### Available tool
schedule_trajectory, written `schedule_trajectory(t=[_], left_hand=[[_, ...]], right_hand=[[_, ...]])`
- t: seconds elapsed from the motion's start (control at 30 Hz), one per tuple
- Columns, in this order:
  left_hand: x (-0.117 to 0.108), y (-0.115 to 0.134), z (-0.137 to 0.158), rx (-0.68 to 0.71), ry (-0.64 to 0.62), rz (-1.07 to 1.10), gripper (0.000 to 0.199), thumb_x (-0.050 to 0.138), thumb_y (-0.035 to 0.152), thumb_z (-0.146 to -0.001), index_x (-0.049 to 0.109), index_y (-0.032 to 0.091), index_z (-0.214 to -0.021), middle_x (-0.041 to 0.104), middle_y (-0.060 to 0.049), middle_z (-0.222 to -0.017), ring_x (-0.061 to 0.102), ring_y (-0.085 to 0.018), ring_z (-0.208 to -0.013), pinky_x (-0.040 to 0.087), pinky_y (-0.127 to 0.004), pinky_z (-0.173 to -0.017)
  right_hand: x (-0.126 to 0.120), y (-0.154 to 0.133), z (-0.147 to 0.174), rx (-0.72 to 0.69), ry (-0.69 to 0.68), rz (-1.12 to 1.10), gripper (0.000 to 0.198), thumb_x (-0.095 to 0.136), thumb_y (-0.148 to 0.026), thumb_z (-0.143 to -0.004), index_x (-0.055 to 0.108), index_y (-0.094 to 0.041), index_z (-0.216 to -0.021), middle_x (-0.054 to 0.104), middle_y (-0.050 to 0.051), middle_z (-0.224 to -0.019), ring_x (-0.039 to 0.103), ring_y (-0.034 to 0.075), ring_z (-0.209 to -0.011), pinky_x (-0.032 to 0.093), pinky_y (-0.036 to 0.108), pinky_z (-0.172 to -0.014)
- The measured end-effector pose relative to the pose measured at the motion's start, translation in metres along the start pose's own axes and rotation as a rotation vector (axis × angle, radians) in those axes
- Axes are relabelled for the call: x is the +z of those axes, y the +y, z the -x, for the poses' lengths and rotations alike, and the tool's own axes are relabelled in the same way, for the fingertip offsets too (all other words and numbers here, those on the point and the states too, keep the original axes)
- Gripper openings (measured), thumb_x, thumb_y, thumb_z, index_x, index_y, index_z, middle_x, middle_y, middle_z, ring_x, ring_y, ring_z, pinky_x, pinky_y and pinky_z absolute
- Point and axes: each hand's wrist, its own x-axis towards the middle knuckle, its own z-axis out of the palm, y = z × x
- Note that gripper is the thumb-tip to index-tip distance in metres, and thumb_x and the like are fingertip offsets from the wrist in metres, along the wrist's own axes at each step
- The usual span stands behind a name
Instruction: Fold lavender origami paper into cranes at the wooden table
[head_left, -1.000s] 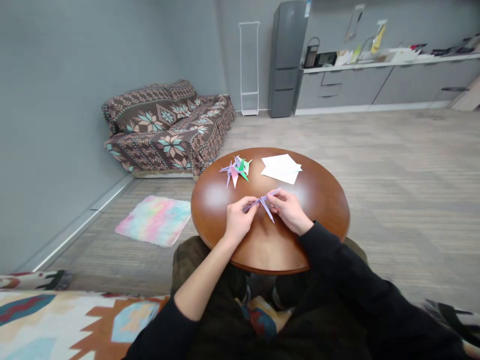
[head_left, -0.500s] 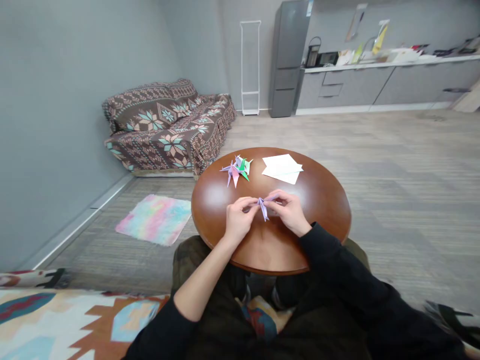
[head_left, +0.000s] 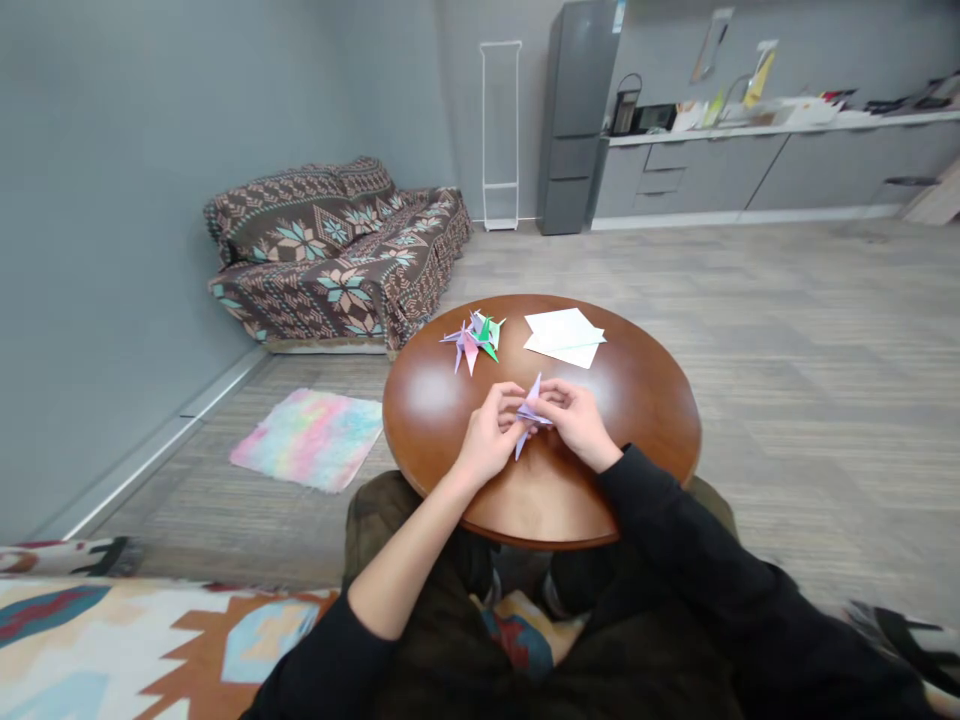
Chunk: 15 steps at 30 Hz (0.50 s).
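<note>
A light purple origami crane [head_left: 534,412] is held just above the near middle of the round wooden table [head_left: 645,430]. My left hand [head_left: 493,432] pinches it from the left, with thumb and fingers closed on the folded paper. From the right, my right hand [head_left: 577,420] also grips it, thumb on top. One pointed end sticks up between the hands and another points down toward me. Beyond my left hand lies a cluster of folded paper cranes [head_left: 474,340] in purple, pink, green and white. White paper sheets [head_left: 564,335] lie past my right hand.
A sofa under a patterned cover [head_left: 337,255] stands at the back left, with a pastel fluffy rug [head_left: 311,438] on the floor before it. A grey fridge [head_left: 577,120] and kitchen counter [head_left: 780,128] line the far wall. My legs are under the table's near edge.
The purple crane has been turned between my hands: its points ran sideways and downward before, and now stand up and down. My fingers have shifted their hold on it.
</note>
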Motion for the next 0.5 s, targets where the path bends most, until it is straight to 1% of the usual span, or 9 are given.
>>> schedule_trajectory(t=[0.07,0.17,0.27,0.33,0.4,0.47,0.5], left_hand=[[-0.001,-0.002,-0.002,-0.020,0.022,0.032,0.032,0.079,0.030,-0.082,0.063,0.019,-0.108,0.076,-0.008,-0.107,0.077,-0.019,-0.080,0.062,-0.032,-0.080],[-0.005,-0.006,-0.007,-0.055,0.093,0.054,0.027,0.082,0.034,-0.077,0.068,0.015,-0.091,0.077,-0.008,-0.091,0.077,-0.021,-0.082,0.061,-0.035,-0.084],[-0.008,-0.007,-0.010,-0.096,0.182,0.088,0.030,0.086,0.035,-0.072,0.071,0.014,-0.087,0.078,-0.008,-0.088,0.076,-0.023,-0.084,0.062,-0.038,-0.085],[-0.009,-0.005,-0.010,-0.120,0.213,0.108,0.032,0.087,0.037,-0.070,0.074,0.014,-0.088,0.079,-0.009,-0.095,0.076,-0.024,-0.085,0.063,-0.038,-0.082],[-0.008,-0.002,-0.009,-0.136,0.222,0.124,0.033,0.088,0.038,-0.068,0.077,0.013,-0.088,0.078,-0.011,-0.108,0.075,-0.024,-0.086,0.064,-0.037,-0.077],[-0.007,0.001,-0.008,-0.145,0.227,0.135,0.032,0.088,0.038,-0.067,0.078,0.013,-0.084,0.076,-0.012,-0.119,0.074,-0.023,-0.085,0.064,-0.034,-0.070],[-0.007,0.003,-0.008,-0.148,0.230,0.136,0.031,0.088,0.038,-0.067,0.078,0.013,-0.083,0.075,-0.012,-0.121,0.074,-0.023,-0.084,0.064,-0.033,-0.067]], right_hand=[[-0.002,0.004,-0.002,0.002,0.038,0.013,0.040,0.079,-0.051,-0.076,0.061,-0.021,-0.095,0.067,-0.002,-0.063,0.055,0.013,-0.047,0.045,0.027,-0.047],[-0.004,0.005,-0.003,-0.023,0.083,0.051,0.036,0.072,-0.051,-0.083,0.054,-0.022,-0.097,0.068,-0.001,-0.072,0.054,0.012,-0.049,0.043,0.025,-0.046],[-0.003,0.001,0.000,-0.045,0.033,0.112,0.031,0.070,-0.049,-0.085,0.060,-0.021,-0.092,0.066,0.000,-0.074,0.057,0.012,-0.055,0.043,0.024,-0.048],[-0.001,-0.003,0.003,-0.039,-0.046,0.148,0.030,0.073,-0.047,-0.084,0.065,-0.019,-0.091,0.065,0.000,-0.071,0.057,0.013,-0.055,0.043,0.025,-0.048],[0.001,-0.005,0.005,-0.021,-0.119,0.168,0.030,0.074,-0.047,-0.083,0.067,-0.018,-0.090,0.066,0.000,-0.068,0.056,0.013,-0.052,0.043,0.025,-0.047],[0.002,-0.006,0.007,-0.005,-0.158,0.175,0.031,0.075,-0.047,-0.083,0.067,-0.018,-0.089,0.064,-0.001,-0.063,0.055,0.013,-0.049,0.042,0.025,-0.046],[0.002,-0.006,0.007,0.000,-0.166,0.176,0.031,0.074,-0.047,-0.083,0.066,-0.018,-0.087,0.062,-0.002,-0.060,0.054,0.012,-0.048,0.042,0.025,-0.045]])
